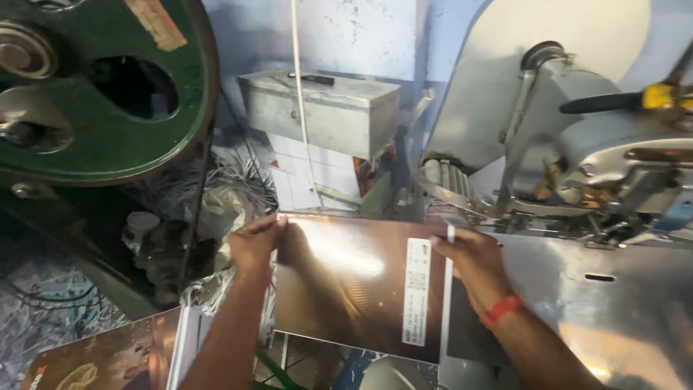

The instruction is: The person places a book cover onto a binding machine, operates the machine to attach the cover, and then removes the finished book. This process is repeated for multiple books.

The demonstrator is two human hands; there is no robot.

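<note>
Looking down from the head camera, I see my left hand [256, 242] and right hand [469, 261] each pinching an edge of a glossy brown printed sheet [354, 282] (white label strip on it), held flat beside the metal machine table [613, 303].

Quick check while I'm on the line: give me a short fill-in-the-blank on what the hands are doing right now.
1. Both hands hold a glossy brown ____.
2. The left hand grips its ____ edge.
3. The right hand wears a ____ wristband.
4. The big wheel at upper left is ____.

Missing words: sheet; left; red; green
</note>
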